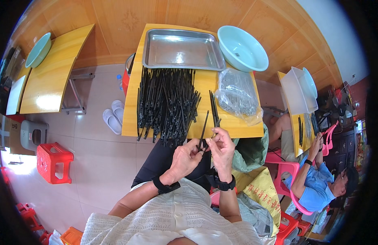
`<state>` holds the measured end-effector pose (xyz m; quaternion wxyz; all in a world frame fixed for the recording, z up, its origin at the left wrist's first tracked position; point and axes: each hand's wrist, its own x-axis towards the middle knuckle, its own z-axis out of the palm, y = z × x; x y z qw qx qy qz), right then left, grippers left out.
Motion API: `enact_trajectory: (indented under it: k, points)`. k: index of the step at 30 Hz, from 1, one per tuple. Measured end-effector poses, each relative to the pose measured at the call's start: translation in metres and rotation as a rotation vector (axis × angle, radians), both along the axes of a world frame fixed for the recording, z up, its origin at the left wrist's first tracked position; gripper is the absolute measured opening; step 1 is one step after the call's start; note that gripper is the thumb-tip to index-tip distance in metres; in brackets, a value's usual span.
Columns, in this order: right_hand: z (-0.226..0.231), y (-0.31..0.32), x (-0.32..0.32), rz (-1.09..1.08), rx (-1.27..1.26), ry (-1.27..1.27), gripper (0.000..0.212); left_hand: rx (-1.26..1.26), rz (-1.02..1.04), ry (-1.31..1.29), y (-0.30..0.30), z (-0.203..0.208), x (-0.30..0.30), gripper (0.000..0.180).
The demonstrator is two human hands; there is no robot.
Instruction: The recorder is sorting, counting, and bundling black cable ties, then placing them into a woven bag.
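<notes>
My left hand (183, 161) is closed on a thin black stick (204, 127), which points up and away from me. My right hand (220, 148) meets it at the stick's lower end, thumb and fingers pinched together. Whatever small piece sits between those fingers is too small to make out. Just beyond my hands, a large pile of similar black sticks (166, 102) covers the left part of the yellow table (131, 118). A few more black sticks (214, 106) lie apart to its right. Beside them is a clear plastic bag (238, 94) of thin greyish pieces.
A metal tray (182, 49) and a light blue basin (243, 49) stand along the table's far side. A green bag (251, 153) hangs at the right edge. On the right, a person in a blue shirt (317, 185) sits at another table. A red stool (55, 162) stands left.
</notes>
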<state>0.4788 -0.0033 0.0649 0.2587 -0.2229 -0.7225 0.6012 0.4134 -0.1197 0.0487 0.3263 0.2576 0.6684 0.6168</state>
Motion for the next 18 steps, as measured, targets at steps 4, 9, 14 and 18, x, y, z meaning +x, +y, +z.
enact_trajectory:
  k: [4, 9, 14, 18]
  points:
    - [0.005, -0.005, -0.001, 0.002, 0.256, -0.082, 0.039, 0.067, 0.116, 0.077, 0.005, -0.007, 0.004, 0.013]
    - [0.018, -0.008, 0.014, 0.098, 0.376, -0.213, 0.050, 0.207, 0.179, -0.274, 0.004, 0.000, -0.008, 0.011]
    - [0.015, -0.019, 0.023, 0.180, 0.454, -0.333, 0.045, 0.195, 0.089, -0.098, 0.009, -0.008, -0.013, 0.018]
    - [0.010, 0.000, 0.015, 0.059, 0.655, -0.286, 0.036, 0.088, 0.119, 0.156, 0.007, 0.007, -0.015, 0.040]
